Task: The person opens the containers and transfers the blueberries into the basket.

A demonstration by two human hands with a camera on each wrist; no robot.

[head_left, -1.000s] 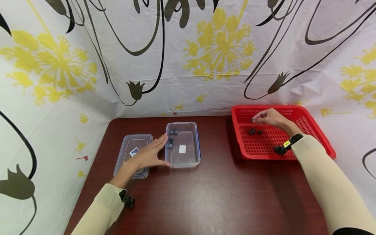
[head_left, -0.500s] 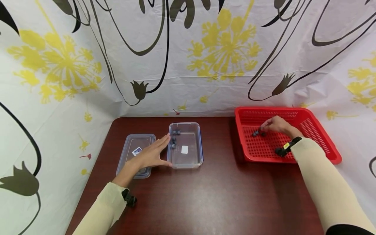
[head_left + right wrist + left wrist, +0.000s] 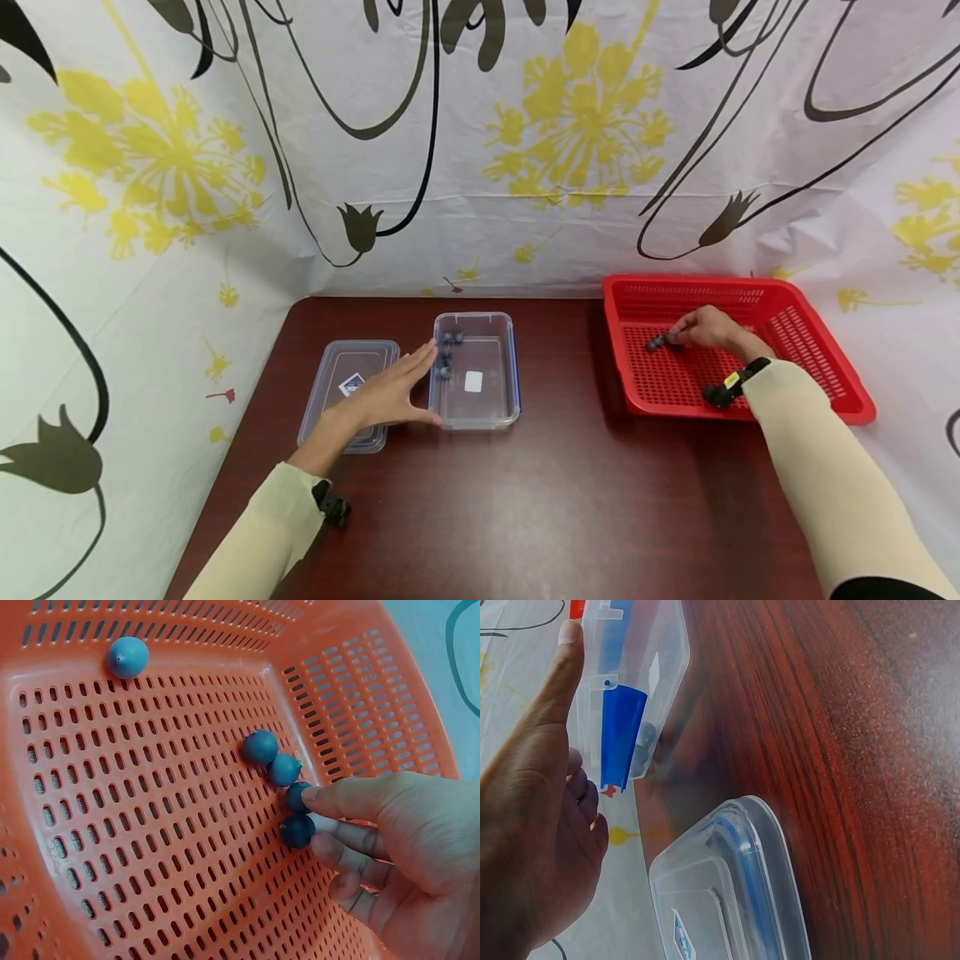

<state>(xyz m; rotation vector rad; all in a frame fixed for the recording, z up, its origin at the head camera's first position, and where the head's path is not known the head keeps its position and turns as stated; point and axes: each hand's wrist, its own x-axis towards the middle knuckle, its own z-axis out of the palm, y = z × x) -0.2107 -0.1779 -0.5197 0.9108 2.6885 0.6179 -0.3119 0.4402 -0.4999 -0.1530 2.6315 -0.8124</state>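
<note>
Well, flowered cloth (image 3: pixel 457 158) backs the glossy brown table (image 3: pixel 540 500), left fingers (image 3: pixel 412 364) apart, right fingers (image 3: pixel 341 796) touching a berry (image 3: pixel 295 796), grip unclear.

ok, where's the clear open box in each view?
Head: the clear box is near picture centre, slightly below the middle, beside the left hand.
Left wrist: upper left, seen from the side, blue clasp showing.
Right wrist: not in it; the red basket fills most of the picture.
Shared landmark, head and left wrist only: the lid with the blue-and-white label.
</note>
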